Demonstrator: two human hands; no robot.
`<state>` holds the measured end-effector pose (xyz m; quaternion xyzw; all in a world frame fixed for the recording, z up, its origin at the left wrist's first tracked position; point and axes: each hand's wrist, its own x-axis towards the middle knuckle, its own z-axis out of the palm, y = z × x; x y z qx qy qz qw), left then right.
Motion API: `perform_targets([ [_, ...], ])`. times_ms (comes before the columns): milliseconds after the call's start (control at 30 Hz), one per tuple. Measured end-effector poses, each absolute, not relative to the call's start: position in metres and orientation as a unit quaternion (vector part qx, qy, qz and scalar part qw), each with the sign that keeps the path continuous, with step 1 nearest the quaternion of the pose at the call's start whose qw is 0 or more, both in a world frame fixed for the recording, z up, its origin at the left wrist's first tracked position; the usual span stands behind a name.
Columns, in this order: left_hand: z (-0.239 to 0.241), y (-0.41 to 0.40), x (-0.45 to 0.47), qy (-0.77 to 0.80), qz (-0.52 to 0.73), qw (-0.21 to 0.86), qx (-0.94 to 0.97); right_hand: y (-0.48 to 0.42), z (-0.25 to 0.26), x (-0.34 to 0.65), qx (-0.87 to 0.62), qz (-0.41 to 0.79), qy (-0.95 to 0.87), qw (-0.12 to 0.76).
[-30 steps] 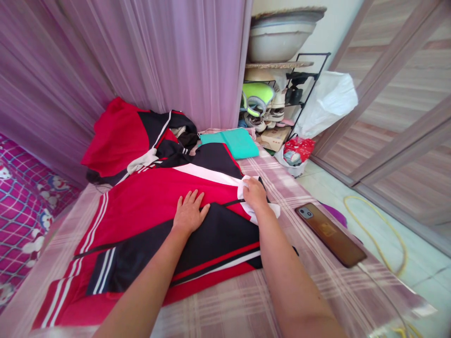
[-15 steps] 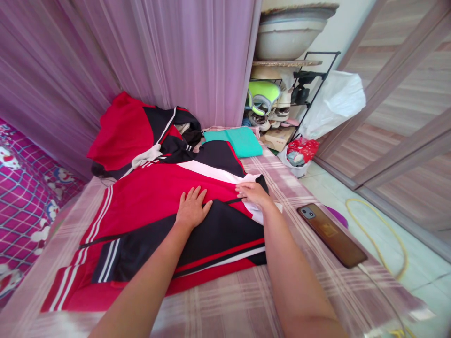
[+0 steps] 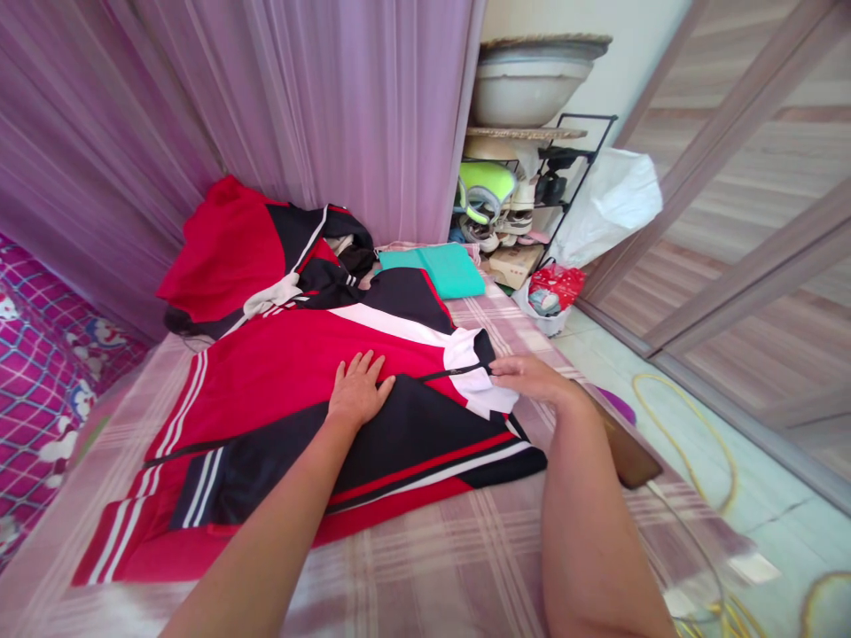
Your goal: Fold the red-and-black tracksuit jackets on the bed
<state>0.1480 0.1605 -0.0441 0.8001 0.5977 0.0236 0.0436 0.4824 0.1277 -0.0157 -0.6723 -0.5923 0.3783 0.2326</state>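
A red, black and white zip-up jacket point(image 3: 285, 354) lies flat on the plaid bed cover, one black sleeve folded across its front. My left hand point(image 3: 359, 390) rests flat on the jacket's chest, fingers spread. At the white collar point(image 3: 469, 350), my right hand point(image 3: 528, 377) has its fingertips pinched together on the edge where the dark zipper line ends. Its fingers partly cover that spot, so the zipper pull cannot be made out. The striped hem and cuff point to the near left.
Another red and black garment point(image 3: 219, 248) lies heaped by the purple curtain point(image 3: 372, 106). A teal folded item point(image 3: 435, 268) is at the bed's far edge. A phone point(image 3: 628, 447) with a cable sits behind my right forearm. A shoe rack point(image 3: 565, 190) stands beyond.
My right hand has moved right along the zipper line to the collar's end, and the collar shows more fully. My left hand stays flat on the jacket. The view has shifted slightly.
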Motion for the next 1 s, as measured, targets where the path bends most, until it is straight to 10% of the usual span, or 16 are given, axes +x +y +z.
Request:
perform_targets([
  [1000,-0.045,0.161,0.149,0.601,0.018,0.033,0.799,0.123,0.001,0.478,-0.639,0.385,-0.655,0.121],
])
